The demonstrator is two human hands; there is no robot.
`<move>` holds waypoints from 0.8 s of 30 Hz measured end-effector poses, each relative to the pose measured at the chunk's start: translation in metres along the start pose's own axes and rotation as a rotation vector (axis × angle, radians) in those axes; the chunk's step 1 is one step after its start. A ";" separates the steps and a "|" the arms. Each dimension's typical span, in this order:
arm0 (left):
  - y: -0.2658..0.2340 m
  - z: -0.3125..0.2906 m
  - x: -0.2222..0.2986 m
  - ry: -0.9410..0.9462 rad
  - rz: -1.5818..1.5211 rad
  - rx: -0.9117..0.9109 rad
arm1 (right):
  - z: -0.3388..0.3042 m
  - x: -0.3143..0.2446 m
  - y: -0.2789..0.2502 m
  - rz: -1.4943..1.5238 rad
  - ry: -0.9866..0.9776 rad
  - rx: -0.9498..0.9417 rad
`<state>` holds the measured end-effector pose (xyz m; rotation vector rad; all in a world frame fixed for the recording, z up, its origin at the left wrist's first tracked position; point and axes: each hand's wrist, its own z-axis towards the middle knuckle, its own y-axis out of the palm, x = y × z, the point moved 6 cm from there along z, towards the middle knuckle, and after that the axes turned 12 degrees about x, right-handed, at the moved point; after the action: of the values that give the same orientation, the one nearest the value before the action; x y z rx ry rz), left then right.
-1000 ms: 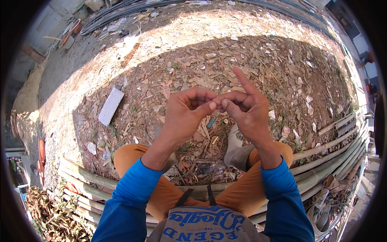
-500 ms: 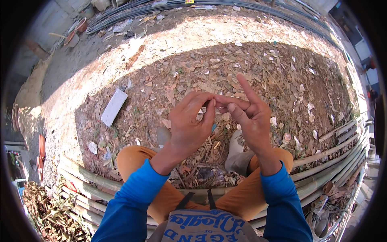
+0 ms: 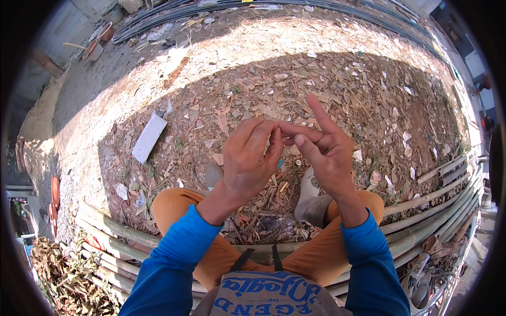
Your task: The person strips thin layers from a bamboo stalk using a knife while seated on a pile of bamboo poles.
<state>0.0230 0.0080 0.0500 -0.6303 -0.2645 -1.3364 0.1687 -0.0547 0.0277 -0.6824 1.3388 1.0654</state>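
In front of my knees, above the littered ground, my two hands meet. My left hand [image 3: 250, 152] is closed, its thumb and fingertips pinching the end of a finger of my right hand [image 3: 332, 152]. That finger stretches sideways toward the left hand, while another finger of the right hand points away from me. The right thumb stands apart, bent toward the pinched finger. I see no tool in either hand; anything small between the left fingertips is hidden.
I sit on bamboo poles [image 3: 443, 203]. A pale rectangular block [image 3: 149, 138] lies on the leafy ground to the left. Boots [image 3: 312, 203] are below my hands. Long dark rods [image 3: 174, 18] and a pot [image 3: 94, 51] lie at the back; dry leaves [image 3: 66, 276] are heaped near left.
My hands keep the same hold. The right hand's outstretched finger has shifted slightly left and away from me; otherwise little differs.
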 end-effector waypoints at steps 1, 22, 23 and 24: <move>0.000 0.000 0.000 0.009 0.014 -0.003 | 0.000 0.001 0.000 0.000 0.000 0.000; -0.003 0.002 -0.006 0.010 0.003 0.103 | -0.008 -0.009 0.013 -0.239 -0.219 -0.182; -0.003 0.001 -0.006 0.010 0.003 0.102 | -0.009 -0.010 0.015 -0.239 -0.228 -0.171; -0.003 0.001 -0.006 0.012 0.007 0.093 | -0.009 -0.010 0.015 -0.238 -0.237 -0.160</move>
<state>0.0192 0.0134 0.0485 -0.5445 -0.3131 -1.3133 0.1522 -0.0590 0.0389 -0.7865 0.9514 1.0306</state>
